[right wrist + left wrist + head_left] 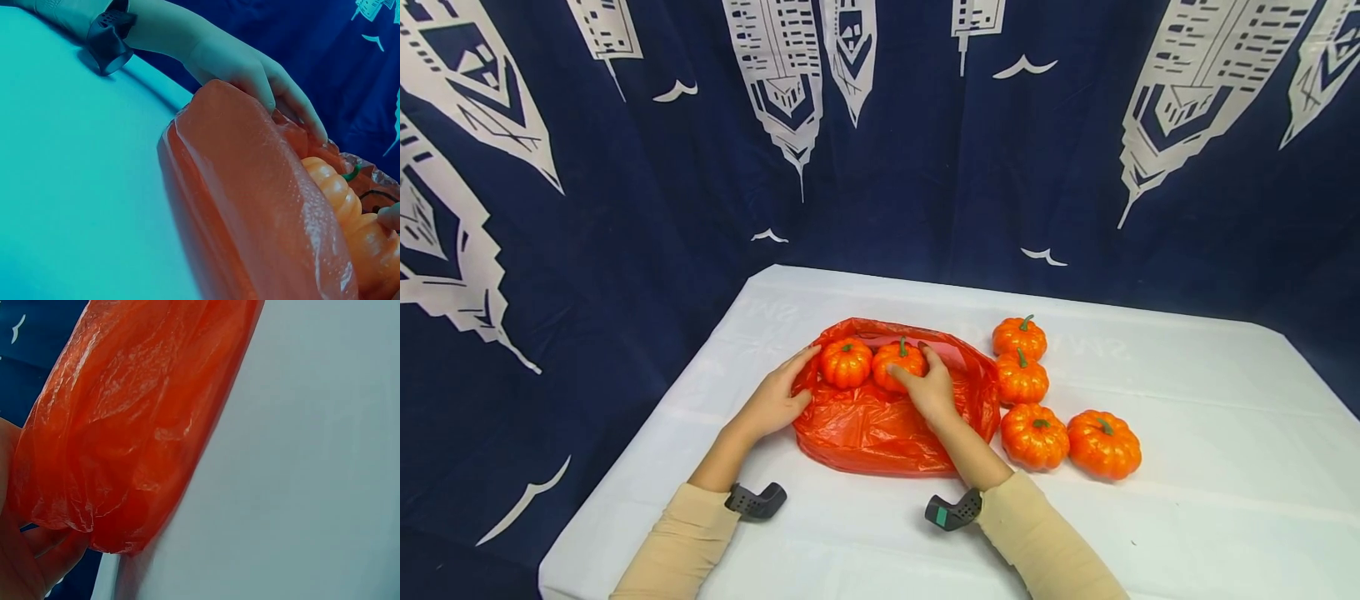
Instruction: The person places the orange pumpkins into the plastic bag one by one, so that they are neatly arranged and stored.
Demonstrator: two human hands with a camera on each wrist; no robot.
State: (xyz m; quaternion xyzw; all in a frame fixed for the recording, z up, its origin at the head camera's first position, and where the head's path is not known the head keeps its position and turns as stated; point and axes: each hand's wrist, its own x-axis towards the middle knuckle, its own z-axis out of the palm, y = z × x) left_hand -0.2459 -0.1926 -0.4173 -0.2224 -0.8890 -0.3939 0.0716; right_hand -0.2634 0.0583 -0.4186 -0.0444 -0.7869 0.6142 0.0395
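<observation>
A red plastic bag (872, 425) lies on its side on the white table, its mouth spread wide. Two small orange pumpkins with green stems sit side by side in the mouth: a left pumpkin (846, 363) and a right pumpkin (887, 357). My right hand (934, 393) holds the right pumpkin, thumb across its front and fingers around its far right side. At the bag's left end, my left hand (778, 400) rests with fingers extended along the rim and thumb apart from them. In the left wrist view, red film partly covers its fingertips (62, 550).
Several more pumpkins stand to the right of the bag: a back one (1019, 337), one touching the bag's side (1022, 379), a front one (1034, 437) and a rightmost one (1103, 446). A dark blue curtain (917, 192) with white building prints hangs behind the table (1210, 400).
</observation>
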